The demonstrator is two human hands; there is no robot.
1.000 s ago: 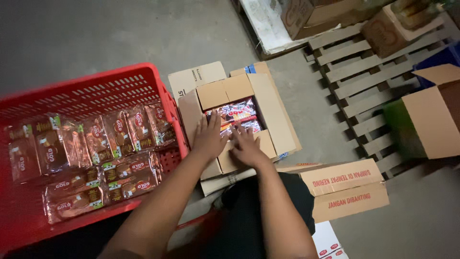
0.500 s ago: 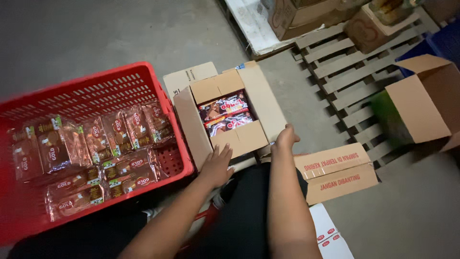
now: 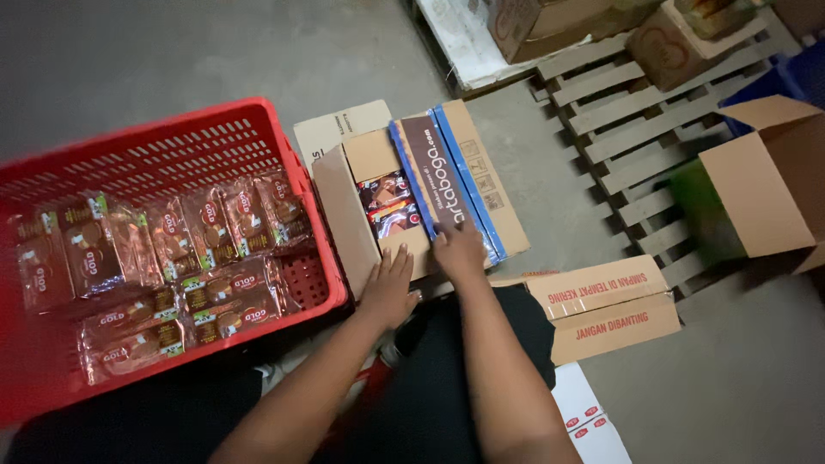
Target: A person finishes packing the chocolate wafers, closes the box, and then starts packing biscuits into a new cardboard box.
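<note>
We have both hands on the cardboard box in front of us on the floor. Our left hand lies flat with fingers spread on the near flap, and our right hand presses open-palmed on the long right flap — the one with the brown and blue stripes. Half a second ago that flap lay folded outward and the right hand was off to the side near the lower edge; now the flap has swung over the opening and covers its right part. The left hand has moved up from below the box onto the near flap. Between the hands, a little beyond them, a narrower strip of snack packets shows inside the box than before.

Left of our left hand sits the red basket, touching the box, with rows of brown biscuit packs in it — unchanged. Right of our right hand lies a flattened carton, and beyond it a wooden pallet with an open carton at its edge.
</note>
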